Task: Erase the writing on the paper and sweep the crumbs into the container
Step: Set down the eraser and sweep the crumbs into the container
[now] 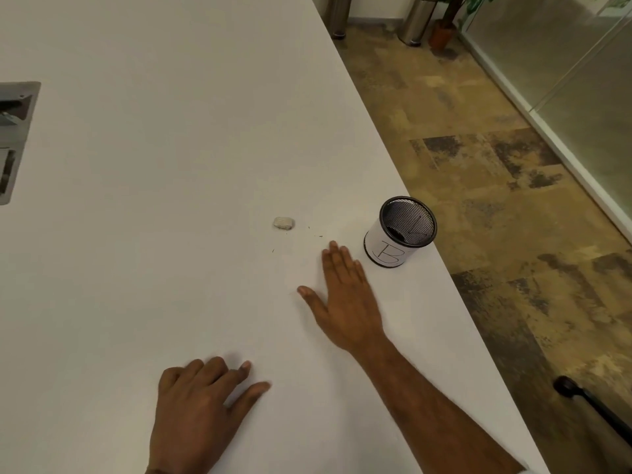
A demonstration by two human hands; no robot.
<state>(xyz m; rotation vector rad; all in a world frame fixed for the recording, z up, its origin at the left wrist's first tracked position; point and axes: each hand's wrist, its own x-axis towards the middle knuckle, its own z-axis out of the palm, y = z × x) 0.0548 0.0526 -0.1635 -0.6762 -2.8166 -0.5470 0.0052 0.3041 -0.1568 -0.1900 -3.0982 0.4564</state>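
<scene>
A small worn white eraser point(284, 223) lies on the white table point(154, 165). A few dark crumbs point(318, 236) are scattered just right of it. A black mesh cup point(402, 230) wrapped in white paper marked "B" stands near the table's right edge. My right hand point(345, 295) lies flat, fingers together and thumb out, just left of the cup and below the crumbs. My left hand point(201, 408) rests on the table near me, fingers loosely curled, holding nothing. The sheet of paper is hard to tell from the white tabletop; I see no writing.
The table's right edge runs diagonally close beside the cup, with patterned floor beyond. A grey cable hatch point(15, 138) is set into the table at far left. Metal bins point(415, 22) and a potted plant point(444, 29) stand on the floor at the back.
</scene>
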